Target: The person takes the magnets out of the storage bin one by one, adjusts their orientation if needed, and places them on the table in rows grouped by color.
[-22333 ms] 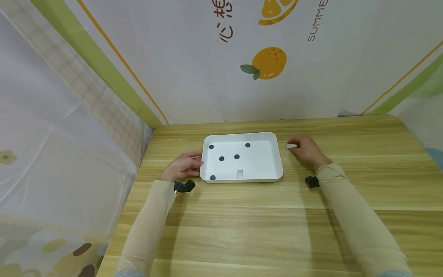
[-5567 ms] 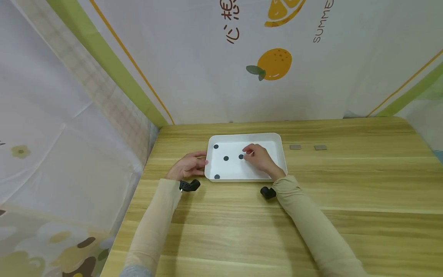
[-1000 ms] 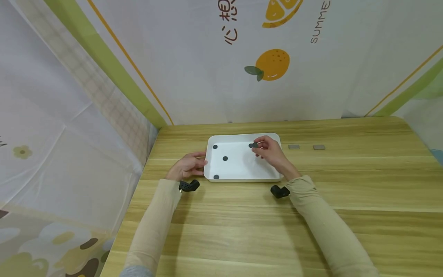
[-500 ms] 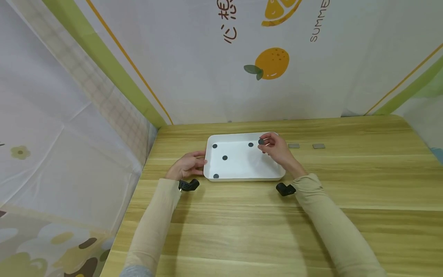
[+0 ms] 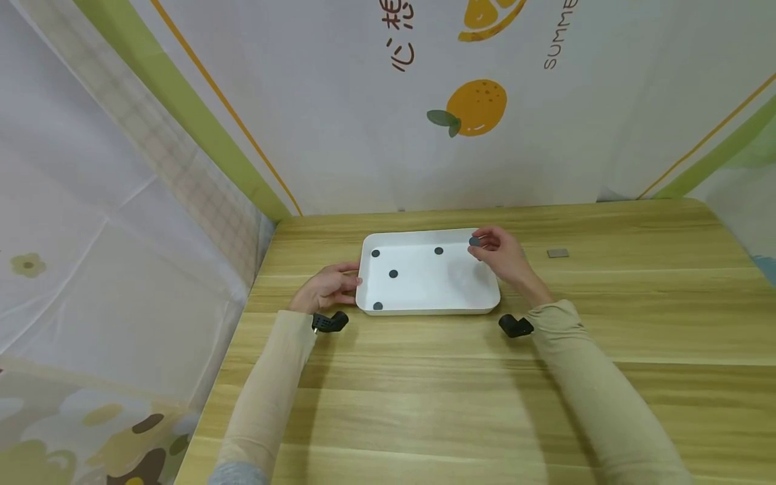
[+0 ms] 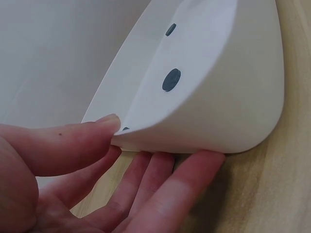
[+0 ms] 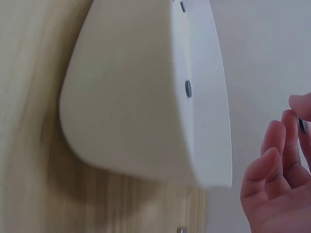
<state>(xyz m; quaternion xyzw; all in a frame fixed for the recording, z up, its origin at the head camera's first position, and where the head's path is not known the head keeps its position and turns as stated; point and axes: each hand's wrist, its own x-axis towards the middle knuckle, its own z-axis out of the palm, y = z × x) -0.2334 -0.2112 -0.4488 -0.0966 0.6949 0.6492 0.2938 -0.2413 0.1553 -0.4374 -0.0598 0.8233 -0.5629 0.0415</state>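
A shallow white tray (image 5: 424, 312) lies on the wooden table, with several dark round discs, such as the disc (image 5: 393, 274), on its floor. My left hand (image 5: 327, 288) holds the tray's left end. In the left wrist view its thumb (image 6: 97, 138) rests on the rim, and the fingers touch the outer wall low down. Above the tray's back right corner, my right hand (image 5: 500, 254) pinches one dark disc (image 5: 475, 241) between thumb and fingertips. Only that disc's thin edge shows in the right wrist view, where the hand (image 7: 282, 189) is partly cut off.
A small grey rectangular piece (image 5: 558, 253) lies on the table (image 5: 412, 391) right of the tray. A second such piece is mostly hidden behind my right hand. A printed cloth (image 5: 339, 135) hangs along the table's back edge.
My right hand has picked the disc off the tray's middle and carried it right, to the back right corner. The rectangular piece formerly inside the tray is gone from there. My left hand stays put.
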